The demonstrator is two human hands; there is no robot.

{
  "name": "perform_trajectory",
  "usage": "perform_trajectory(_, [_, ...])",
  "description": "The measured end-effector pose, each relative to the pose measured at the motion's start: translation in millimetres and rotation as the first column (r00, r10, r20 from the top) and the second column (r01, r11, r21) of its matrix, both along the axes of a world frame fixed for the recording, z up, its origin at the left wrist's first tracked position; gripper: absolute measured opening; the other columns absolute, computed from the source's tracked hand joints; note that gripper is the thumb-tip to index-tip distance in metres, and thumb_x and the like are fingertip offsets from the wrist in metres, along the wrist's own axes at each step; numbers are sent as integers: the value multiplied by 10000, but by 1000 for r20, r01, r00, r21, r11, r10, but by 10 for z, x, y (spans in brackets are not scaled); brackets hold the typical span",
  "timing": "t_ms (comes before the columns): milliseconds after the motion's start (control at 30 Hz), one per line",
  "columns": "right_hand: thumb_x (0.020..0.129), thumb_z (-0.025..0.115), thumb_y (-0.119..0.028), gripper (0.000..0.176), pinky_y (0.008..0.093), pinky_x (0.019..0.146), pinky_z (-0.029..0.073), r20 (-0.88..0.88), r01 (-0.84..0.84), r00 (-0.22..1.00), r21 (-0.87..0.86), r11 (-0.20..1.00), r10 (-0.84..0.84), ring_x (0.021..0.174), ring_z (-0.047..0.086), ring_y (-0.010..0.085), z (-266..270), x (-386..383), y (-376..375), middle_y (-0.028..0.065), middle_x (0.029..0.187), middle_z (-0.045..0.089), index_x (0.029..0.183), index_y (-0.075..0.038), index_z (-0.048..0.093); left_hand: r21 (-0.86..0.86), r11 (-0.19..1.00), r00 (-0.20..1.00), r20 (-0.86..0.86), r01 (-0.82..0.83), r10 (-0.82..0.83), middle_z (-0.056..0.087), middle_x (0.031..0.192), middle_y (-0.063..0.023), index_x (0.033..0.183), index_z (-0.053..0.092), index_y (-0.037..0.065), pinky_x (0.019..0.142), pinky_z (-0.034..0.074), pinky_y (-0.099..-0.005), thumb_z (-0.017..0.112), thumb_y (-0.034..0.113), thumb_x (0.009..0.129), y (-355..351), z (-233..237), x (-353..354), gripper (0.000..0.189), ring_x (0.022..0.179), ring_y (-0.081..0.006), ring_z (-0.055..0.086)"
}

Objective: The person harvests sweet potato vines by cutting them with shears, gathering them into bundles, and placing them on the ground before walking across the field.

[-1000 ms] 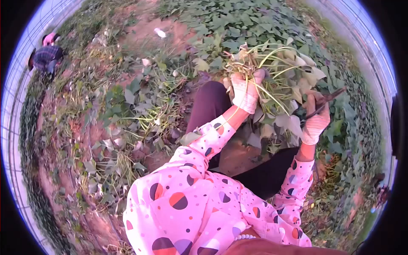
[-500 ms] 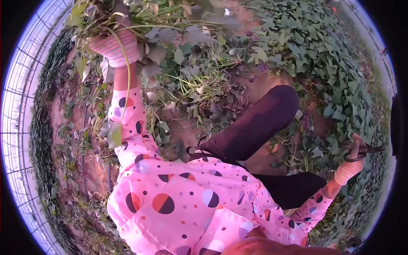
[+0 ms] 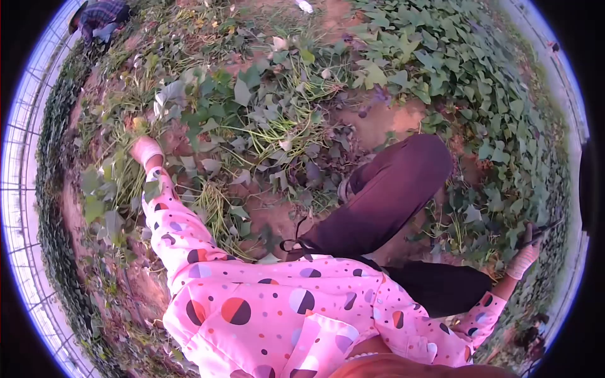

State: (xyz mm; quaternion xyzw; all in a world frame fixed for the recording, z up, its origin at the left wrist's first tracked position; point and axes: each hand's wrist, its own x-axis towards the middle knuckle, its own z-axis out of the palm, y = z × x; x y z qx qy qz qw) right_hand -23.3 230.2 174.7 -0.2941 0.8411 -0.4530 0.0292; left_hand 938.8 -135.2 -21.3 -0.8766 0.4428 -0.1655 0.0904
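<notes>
My left hand (image 3: pixel 146 150), in a striped glove, is low at the left among cut vines (image 3: pixel 120 183); its fingers are closed round the stems, partly hidden by leaves. Out at the right, my right hand (image 3: pixel 524 253), also gloved, holds dark scissors (image 3: pixel 543 232) that point away to the right over the leafy plants. Heaps of loose vines (image 3: pixel 287 135) with pale green stems lie on the soil in front of my bent knee.
Dense leafy plants (image 3: pixel 466 69) grow along the right side. Bare soil (image 3: pixel 384 123) shows beyond my knee (image 3: pixel 409 167). Another person (image 3: pixel 104 17) in a checked shirt bends down at the far upper left. A white mesh structure (image 3: pixel 25 126) curves along the left edge.
My left hand has come down and to the left with the vines, from high up to near the ground. My right hand has dropped slightly. The other person has come into view.
</notes>
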Motion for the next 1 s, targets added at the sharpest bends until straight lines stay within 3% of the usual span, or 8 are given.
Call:
perform_trajectory(133, [846,658,-234,207,188,474,320,-21,119,993,29,992,-119,522,441,35,-155,82,258,-55,655,543,959,-62,670,373,923,960,-281,90,20,691,869,-163,929,672,50,644,538,-423,563,262,848,175,-1155,-338,252,756,-308,672])
perform_trajectory(267, [825,672,-197,192,204,505,395,14,248,969,9,969,-248,550,509,58,-226,-153,669,-9,723,628,933,-39,656,535,824,937,-348,187,13,691,861,-158,931,670,48,636,537,-423,572,278,846,80,-1526,-900,264,743,-304,669])
perform_trajectory(367, [822,673,-202,223,214,505,417,-62,310,949,-7,951,-310,561,525,67,-177,-308,854,13,759,662,974,-40,653,585,781,933,-360,220,7,691,856,-155,932,668,47,630,537,-423,578,290,844,56,-1529,-1086,274,733,-301,667])
perform_trajectory(533, [846,646,-423,416,221,492,399,15,335,942,26,942,-335,543,521,61,-20,-427,919,32,771,670,996,-35,657,695,684,926,-370,224,73,691,847,-149,934,665,46,620,536,-423,588,311,841,21,-1386,-1105,291,716,-296,664])
perform_trajectory(767, [828,602,-548,547,229,514,436,107,273,950,176,946,-294,594,545,74,4,-384,397,30,787,644,969,-21,639,922,362,903,-266,137,338,691,834,-141,937,661,43,606,535,-423,603,339,837,-473,-763,-1265,318,692,-288,660])
perform_trajectory(900, [816,600,-577,579,235,540,448,163,218,954,204,954,-253,599,558,90,-252,-741,162,33,761,638,952,-16,643,767,527,791,-555,367,258,677,785,-102,927,647,37,555,526,-408,640,425,809,-1191,-320,-1887,405,619,-252,628])
perform_trajectory(967, [812,598,-585,588,240,549,455,217,198,947,188,962,-237,600,563,97,-460,-885,85,35,756,637,947,-15,642,485,704,579,-805,519,128,658,739,-80,1050,600,30,516,487,-329,620,335,846,-1457,-153,-2482,367,561,-186,592])
perform_trajectory(1000, [813,595,-588,588,248,552,462,232,180,945,222,958,-231,595,566,100,-514,-910,-16,34,743,635,936,-15,643,322,610,402,-916,724,6,659,779,-76,1112,589,18,521,457,-289,610,261,865,-1916,-446,-2449,347,613,-142,587])
